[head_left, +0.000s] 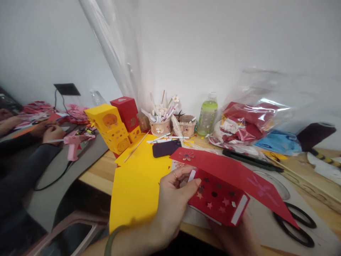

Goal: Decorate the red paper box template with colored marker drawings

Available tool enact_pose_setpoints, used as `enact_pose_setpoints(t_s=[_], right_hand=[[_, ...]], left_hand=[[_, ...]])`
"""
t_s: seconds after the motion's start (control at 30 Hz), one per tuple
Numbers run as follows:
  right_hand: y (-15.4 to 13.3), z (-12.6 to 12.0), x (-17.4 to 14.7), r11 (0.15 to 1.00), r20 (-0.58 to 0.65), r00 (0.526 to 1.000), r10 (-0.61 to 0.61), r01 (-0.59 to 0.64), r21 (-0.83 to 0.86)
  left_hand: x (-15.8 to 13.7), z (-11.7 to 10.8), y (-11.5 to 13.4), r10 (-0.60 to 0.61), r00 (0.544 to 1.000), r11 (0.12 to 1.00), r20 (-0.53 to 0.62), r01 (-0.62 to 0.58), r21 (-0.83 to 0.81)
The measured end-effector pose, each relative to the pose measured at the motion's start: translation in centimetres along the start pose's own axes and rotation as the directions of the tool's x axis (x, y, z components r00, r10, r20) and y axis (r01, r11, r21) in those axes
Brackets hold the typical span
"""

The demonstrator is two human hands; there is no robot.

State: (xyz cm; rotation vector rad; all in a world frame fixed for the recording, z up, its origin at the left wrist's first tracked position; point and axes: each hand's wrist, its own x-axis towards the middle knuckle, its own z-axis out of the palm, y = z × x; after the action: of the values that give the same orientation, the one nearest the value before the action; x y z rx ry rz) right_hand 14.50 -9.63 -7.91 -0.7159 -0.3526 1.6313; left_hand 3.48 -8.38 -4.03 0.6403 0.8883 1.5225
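A red paper panel with star-shaped cutouts and white strips along its edges (213, 199) is held up over the table front. My left hand (176, 202) grips its left end, thumb on the face and fingers behind. Beneath its lower right part, my right hand (237, 231) supports it, with most fingers hidden. Just behind lies a long red card (229, 167) with a flower cutout and a purple bow shape. Black-handled scissors (295, 224) rest to the right, their blades covered by the red card.
Yellow card sheets (135, 195) lie at left, below yellow and red cutout boxes (106, 124). A dark phone (165, 148), a pen basket (160, 126), a green bottle (207, 113) and a plastic bag (247, 117) stand behind. A co-worker's hands (53, 133) are near a pink glue gun (72, 145).
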Motion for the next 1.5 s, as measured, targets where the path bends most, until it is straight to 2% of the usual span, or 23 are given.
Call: enact_pose_setpoints(t_s=[0.13,0.3,0.43,0.5,0.63,0.83,1.03,1.2,1.4,1.5], right_hand=[[0.3,-0.6,0.7,0.999,0.025,0.999,-0.046,0.046,-0.010],[-1.4,-0.6,0.4,0.997,0.015,0.997,-0.077,0.077,-0.017],[-2.0,-0.8,0.0,0.978,0.091,0.988,-0.122,0.136,-0.156],[-1.8,-0.8,0.1,0.959,0.086,0.987,-0.136,0.153,-0.237],[-1.6,0.3,0.3,0.917,0.007,0.986,-0.166,0.157,-0.366],[-1.8,1.1,0.1,0.908,-0.015,0.978,-0.210,0.189,-0.375],[-1.8,0.6,0.0,0.855,0.020,0.976,-0.218,0.201,-0.479],[-2.2,0.7,-0.1,0.789,-0.037,0.964,-0.263,0.193,-0.583],[-2.2,1.0,-0.3,0.748,-0.121,0.930,-0.347,0.197,-0.633],[-2.0,1.1,-0.5,0.766,-0.139,0.923,-0.360,0.208,-0.608]], left_hand=[[0.1,0.1,0.0,0.028,1.000,1.000,-0.005,-0.028,0.009],[0.2,-0.1,0.1,0.044,0.999,0.999,-0.025,-0.043,0.031],[0.2,-0.1,0.1,0.058,0.998,0.996,-0.010,-0.057,0.071],[0.1,0.0,0.1,0.049,0.999,0.995,-0.009,-0.048,0.088],[0.1,0.1,0.1,0.011,1.000,0.995,-0.009,-0.010,0.100],[-0.2,0.2,0.4,-0.077,0.997,0.995,0.014,0.076,0.068],[-0.1,0.2,1.1,-0.245,0.955,0.968,0.168,0.230,0.104],[0.3,0.1,1.1,-0.259,0.951,0.957,0.171,0.230,0.174],[0.2,0.1,1.2,-0.282,0.939,0.953,0.195,0.249,0.173],[0.1,0.1,1.2,-0.307,0.929,0.945,0.209,0.270,0.185]])
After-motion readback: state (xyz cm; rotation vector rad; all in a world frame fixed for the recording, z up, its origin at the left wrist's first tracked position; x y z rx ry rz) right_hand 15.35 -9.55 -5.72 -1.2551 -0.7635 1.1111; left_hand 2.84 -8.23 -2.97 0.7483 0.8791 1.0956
